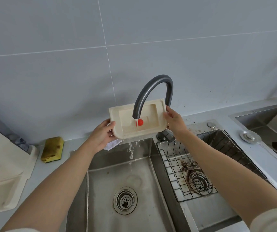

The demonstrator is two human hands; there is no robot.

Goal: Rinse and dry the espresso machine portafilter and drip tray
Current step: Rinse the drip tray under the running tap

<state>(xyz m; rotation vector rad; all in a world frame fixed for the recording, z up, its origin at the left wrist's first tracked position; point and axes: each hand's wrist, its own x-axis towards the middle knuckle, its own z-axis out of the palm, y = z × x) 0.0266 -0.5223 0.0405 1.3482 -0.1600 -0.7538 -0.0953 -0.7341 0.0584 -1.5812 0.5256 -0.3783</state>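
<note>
Both hands are gripping the cream-coloured rectangular plastic drip tray (137, 120) by its short ends: the left hand (101, 135) is clamping the lower left corner, thumb over the rim, and the right hand (173, 120) is pinching the right edge between thumb and fingers. The tray is being held tilted, hollow side toward the camera, above the rear of the left stainless-steel sink basin (124, 181). Water from the dark grey curved faucet spout (152, 91) is striking the recess beside a small red round float (140, 122) and is spilling off the lower rim into the basin in broken drops. A white cloth (111, 144) is partly showing below the left hand; whether that hand is also holding it cannot be told.

Handling judgement: the tray is probably light and stiff, yet slick while wet, so opposed grips on the raised rims appear safest; the float may be loose and deserves care.

Right of the faucet, a black wire rack (201, 164) is sitting in the stained smaller basin. On the pale tabletop (193, 117), a worn yellow sponge (52, 149) is lying left of the sink. No portafilter is visible.
</note>
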